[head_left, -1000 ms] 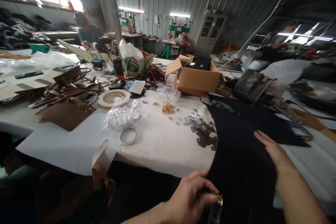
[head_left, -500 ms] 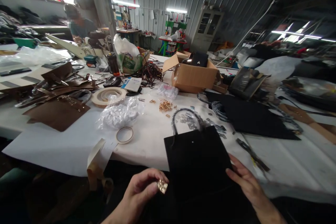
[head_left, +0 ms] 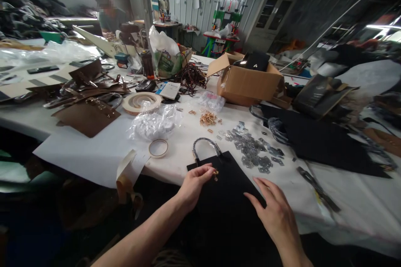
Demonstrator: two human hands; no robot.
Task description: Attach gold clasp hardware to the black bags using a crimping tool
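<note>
the black panel (head_left: 232,187) has its handle (head_left: 206,140) on at twelve o'clock; left hand (head_left: 190,187) pinches a gold fitting (head_left: 215,173), apparently unattached; right hand (head_left: 277,208) gapes, fingers spread.

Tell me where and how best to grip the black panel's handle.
Probably at the crown of the handle, coming from the far side: it arches beyond the top edge of the black panel, and the table shows through the loop, leaving an opening. The left hand, pinching a small gold piece, crowds the near side.
</note>
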